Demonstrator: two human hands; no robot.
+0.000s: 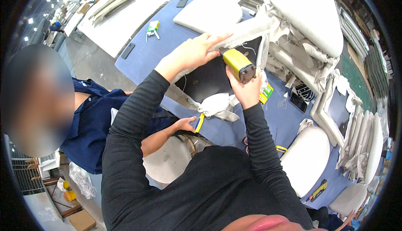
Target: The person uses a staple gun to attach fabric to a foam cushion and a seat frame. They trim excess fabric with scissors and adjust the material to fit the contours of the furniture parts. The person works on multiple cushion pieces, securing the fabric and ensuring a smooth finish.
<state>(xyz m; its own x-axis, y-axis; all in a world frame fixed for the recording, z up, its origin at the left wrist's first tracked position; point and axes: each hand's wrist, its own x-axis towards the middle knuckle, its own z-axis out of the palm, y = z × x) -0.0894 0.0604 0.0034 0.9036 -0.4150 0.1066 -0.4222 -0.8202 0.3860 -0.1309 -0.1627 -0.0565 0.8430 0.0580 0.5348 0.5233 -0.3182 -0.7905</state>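
In my right hand (246,88) is a yellow-and-black staple gun (238,63), its nose pointing at the far edge of an upholstered panel. My left hand (196,50) lies along that same edge with fingers stretched out over the pale fabric (247,29), its thumb close to the gun's nose. The panel's black underside (205,82) faces up, framed by folded beige cloth. A bunched white cloth end (215,104) hangs at its near side. Whether the nose touches the fabric is hard to make out.
On my left a person's hand (184,124) holds a yellow-and-blue tool (199,123) by the blue table (228,134). Piled cushions (307,17) stand at the far right. Phones (298,101), a green box (153,26) and a white cushion (307,157) lie on the table.
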